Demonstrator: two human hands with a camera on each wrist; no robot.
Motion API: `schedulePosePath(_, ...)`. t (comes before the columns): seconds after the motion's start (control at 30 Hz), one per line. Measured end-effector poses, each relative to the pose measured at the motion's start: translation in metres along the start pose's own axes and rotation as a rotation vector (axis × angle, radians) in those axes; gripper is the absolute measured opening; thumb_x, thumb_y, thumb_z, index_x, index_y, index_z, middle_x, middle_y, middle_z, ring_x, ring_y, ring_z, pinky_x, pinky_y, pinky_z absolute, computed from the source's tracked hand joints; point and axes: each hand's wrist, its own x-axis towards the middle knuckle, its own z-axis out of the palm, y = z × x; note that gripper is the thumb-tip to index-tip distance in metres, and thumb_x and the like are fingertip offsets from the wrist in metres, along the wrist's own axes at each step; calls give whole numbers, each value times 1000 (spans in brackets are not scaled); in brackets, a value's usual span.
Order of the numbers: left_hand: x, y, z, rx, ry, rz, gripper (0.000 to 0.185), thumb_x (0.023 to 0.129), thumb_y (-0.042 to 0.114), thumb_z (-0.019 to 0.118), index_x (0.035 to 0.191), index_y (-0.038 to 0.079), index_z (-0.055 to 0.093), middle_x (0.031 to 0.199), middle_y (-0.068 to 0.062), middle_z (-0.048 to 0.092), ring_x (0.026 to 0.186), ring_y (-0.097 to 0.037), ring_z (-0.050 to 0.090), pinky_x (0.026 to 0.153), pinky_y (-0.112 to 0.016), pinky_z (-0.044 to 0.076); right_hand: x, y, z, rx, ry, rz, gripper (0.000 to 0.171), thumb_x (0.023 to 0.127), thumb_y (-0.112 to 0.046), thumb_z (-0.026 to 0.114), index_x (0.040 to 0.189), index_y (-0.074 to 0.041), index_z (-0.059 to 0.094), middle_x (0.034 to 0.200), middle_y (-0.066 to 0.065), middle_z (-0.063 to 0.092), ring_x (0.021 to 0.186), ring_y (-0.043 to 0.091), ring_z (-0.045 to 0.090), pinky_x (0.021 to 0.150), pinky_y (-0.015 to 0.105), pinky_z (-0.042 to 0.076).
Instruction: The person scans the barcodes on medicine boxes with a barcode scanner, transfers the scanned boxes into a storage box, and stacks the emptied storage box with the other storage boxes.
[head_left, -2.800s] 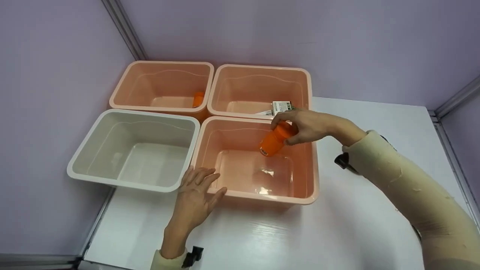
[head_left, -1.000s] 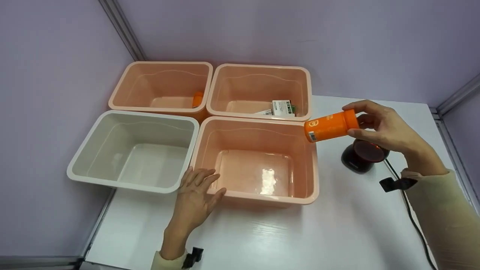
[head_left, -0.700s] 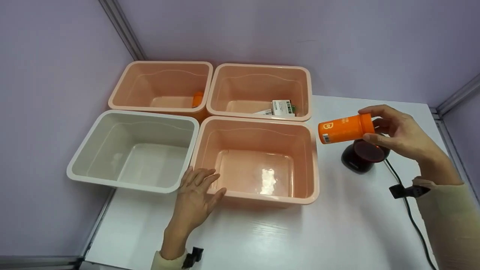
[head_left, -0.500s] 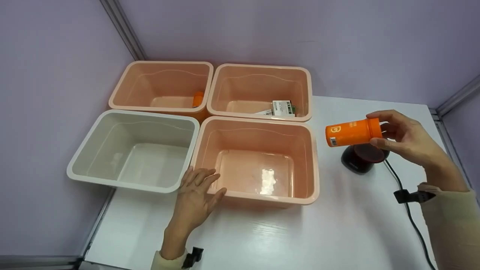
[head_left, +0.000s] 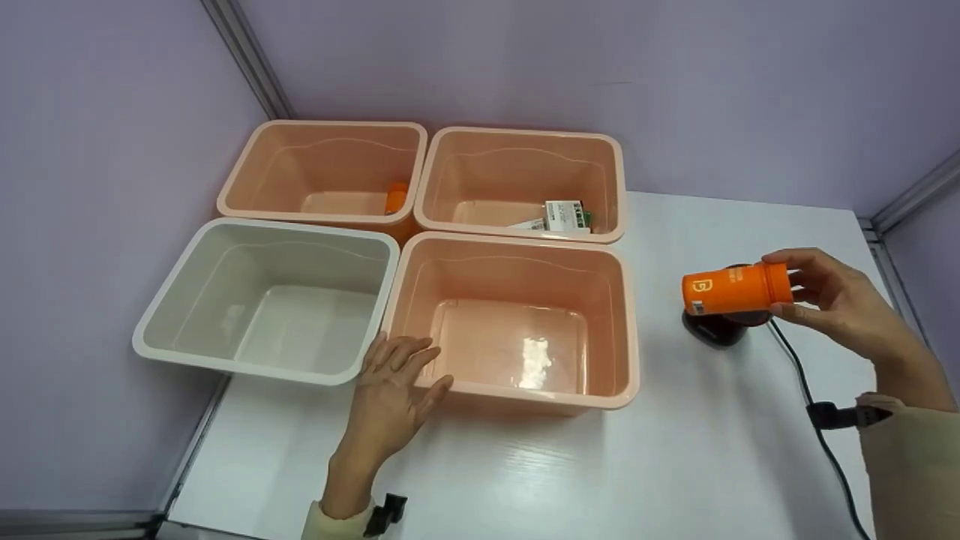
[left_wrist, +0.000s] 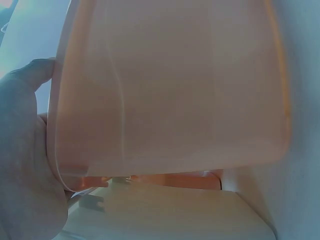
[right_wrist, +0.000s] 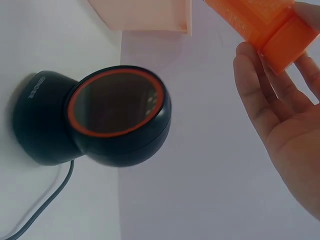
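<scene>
My right hand point(head_left: 847, 307) pinches an orange pill bottle point(head_left: 724, 291) by its cap end, thumb on the near side. Held on its side, the bottle points left and overlaps a black desktop barcode scanner point(head_left: 716, 331) in the head view. Seen from the right wrist, the scanner's round window point(right_wrist: 117, 102) has a red ring and stands apart from the bottle point(right_wrist: 262, 22) and fingers. My left hand point(head_left: 390, 405) rests with fingers spread on the near left corner of the front pink bin point(head_left: 517, 394); in the left wrist view its thumb point(left_wrist: 40, 72) lies at the rim.
A grey-white bin point(head_left: 247, 369) stands left of the front pink bin. Behind are two more pink bins: the left one point(head_left: 330, 126) holds an orange item point(head_left: 397, 197), the right one point(head_left: 525, 133) white-and-green boxes point(head_left: 564, 215). The scanner's black cable point(head_left: 806, 394) runs down the white table point(head_left: 690, 457).
My right hand has carried the bottle from over the front pink bin out to the right, then lower and farther right, in front of the scanner. My left hand stays put.
</scene>
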Motion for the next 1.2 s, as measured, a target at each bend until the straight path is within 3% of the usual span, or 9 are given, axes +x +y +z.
schedulePosePath(0.77,-1,1,-1,-8,-42,-18,39,89,50,56,113,20,66,124,7,60,120,-17,52,119,-41,21,-23,45,2,-63,-67,81,56,82,4,67,133,-8,47,128,-9,47,102,0,54,77,9,52)
schedulePosePath(1.2,0,1,-2,-13,-34,-13,39,88,49,57,111,19,66,122,5,61,119,-19,51,119,-43,20,-23,51,3,-77,-66,110,56,83,3,66,133,-10,47,129,-10,46,102,-2,53,75,10,52)
